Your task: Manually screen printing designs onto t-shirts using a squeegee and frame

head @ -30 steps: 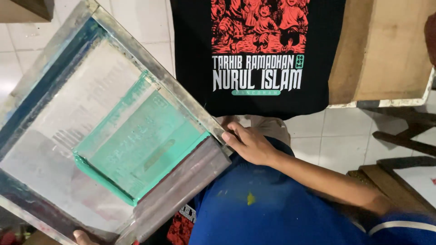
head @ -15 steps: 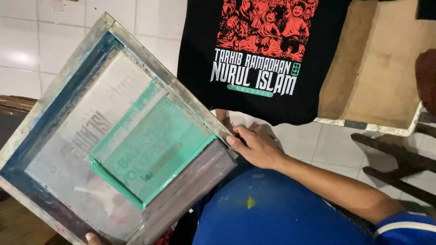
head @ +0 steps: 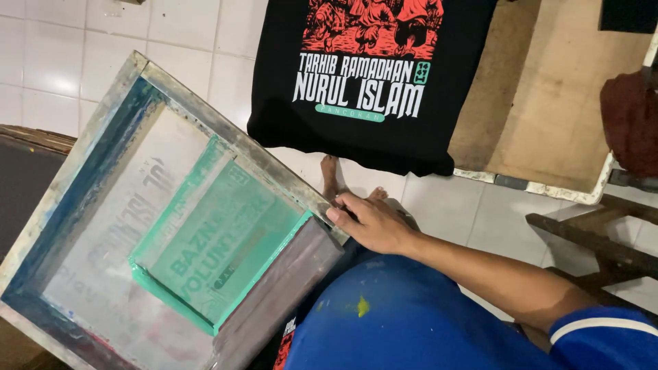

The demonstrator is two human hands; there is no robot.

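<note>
My right hand [head: 370, 220] grips the right corner of a wooden screen printing frame [head: 226, 133], held tilted over my lap. Its mesh [head: 103, 247] is grey, with a teal-inked rectangle [head: 219, 250] near the middle and faint mirrored lettering. My left hand is out of view, and the frame's lower left corner runs off the picture. A black t-shirt [head: 356, 137] with a red, white and teal print lies flat on a wooden board [head: 548, 116] just beyond my right hand.
White floor tiles [head: 68, 48] lie below, and my bare feet [head: 330, 175] stand by the board's edge. Dark wooden slats [head: 589, 240] are at the right, a dark red cloth [head: 630, 123] at the far right, and a dark table edge [head: 34, 137] at the left.
The frame has swung lower and nearer to me while my right hand kept its hold on the corner. The fingers of my left hand, earlier seen under the frame's bottom edge, are gone from view.
</note>
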